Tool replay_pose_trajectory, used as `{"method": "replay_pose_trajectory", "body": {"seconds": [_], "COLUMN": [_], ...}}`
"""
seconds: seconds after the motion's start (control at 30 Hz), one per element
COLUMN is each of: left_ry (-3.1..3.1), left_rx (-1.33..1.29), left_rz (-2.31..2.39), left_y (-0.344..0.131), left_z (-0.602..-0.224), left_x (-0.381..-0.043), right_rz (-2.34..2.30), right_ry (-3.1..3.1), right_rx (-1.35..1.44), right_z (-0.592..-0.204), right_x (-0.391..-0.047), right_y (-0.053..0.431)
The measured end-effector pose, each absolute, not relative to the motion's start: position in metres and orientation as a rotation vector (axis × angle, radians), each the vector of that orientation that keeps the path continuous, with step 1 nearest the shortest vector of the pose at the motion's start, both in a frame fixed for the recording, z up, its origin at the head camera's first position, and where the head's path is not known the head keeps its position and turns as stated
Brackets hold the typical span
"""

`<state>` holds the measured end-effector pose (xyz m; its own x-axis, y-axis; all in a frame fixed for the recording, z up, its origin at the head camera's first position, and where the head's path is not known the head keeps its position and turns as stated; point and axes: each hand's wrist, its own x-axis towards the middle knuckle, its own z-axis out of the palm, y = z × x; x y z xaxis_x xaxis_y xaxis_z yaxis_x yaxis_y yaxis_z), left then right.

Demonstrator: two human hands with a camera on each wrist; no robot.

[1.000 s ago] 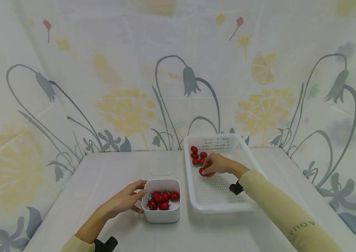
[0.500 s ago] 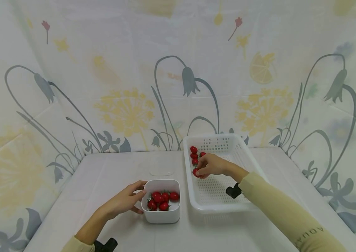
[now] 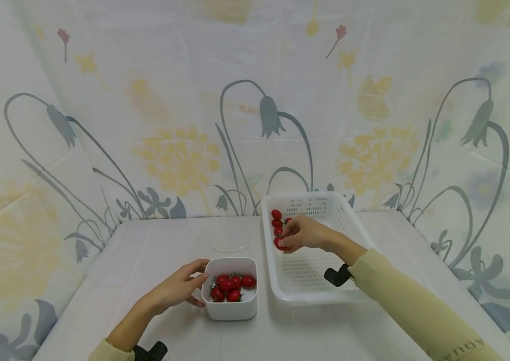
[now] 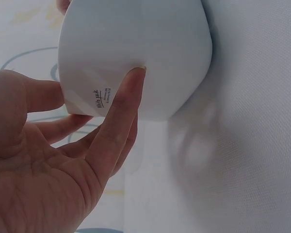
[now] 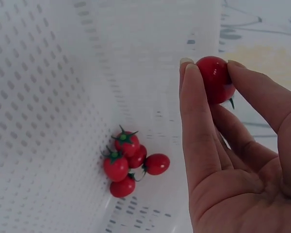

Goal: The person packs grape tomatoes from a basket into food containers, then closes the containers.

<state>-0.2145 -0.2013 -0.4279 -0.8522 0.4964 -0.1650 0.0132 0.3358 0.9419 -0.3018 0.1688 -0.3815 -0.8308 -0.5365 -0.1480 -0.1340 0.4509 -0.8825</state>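
Observation:
My right hand [image 3: 303,233] pinches a red cherry tomato [image 5: 215,80] between thumb and fingertips, over the white slotted basket [image 3: 297,299]. In the right wrist view, several cherry tomatoes [image 5: 156,164] with green stems lie in a cluster inside the basket, below the hand. My left hand [image 3: 175,288] rests against the left side of a small white container [image 3: 232,312]. Its thumb touches the rim, and a fingertip presses on the wall near the "White pack" print in the left wrist view. Several red cherry tomatoes [image 3: 233,295] lie in the container.
Behind the container, a faint clear flat piece with a rounded edge [image 3: 230,250] lies on the white tabletop [image 3: 169,240]. A flower-printed cloth [image 3: 183,75] hangs at the back and sides. The basket stands right of the container.
My right hand has moved left and slightly up toward the basket's left wall, with the cherry tomato between its fingers. The left hand stays at the container.

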Motion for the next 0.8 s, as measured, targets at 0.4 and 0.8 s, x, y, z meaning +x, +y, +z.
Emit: {"method": "replay_pose_trajectory", "body": {"seconds": [0.4,0.8], "left_ry": [2.180,2.196], "left_rx": [0.465,0.435], "left_rz": [1.534,1.522], "left_y": [-0.201,-0.201], "left_z": [-0.427,-0.430], "left_x": [-0.215,-0.217], "right_rz": [-1.488,-1.588], "right_ry": [2.231,2.183], "right_rx": [-0.523,-0.561], "right_z": [-0.360,-0.356], "right_x": [-0.272,-0.247], "right_y": [0.165,0.148]}}
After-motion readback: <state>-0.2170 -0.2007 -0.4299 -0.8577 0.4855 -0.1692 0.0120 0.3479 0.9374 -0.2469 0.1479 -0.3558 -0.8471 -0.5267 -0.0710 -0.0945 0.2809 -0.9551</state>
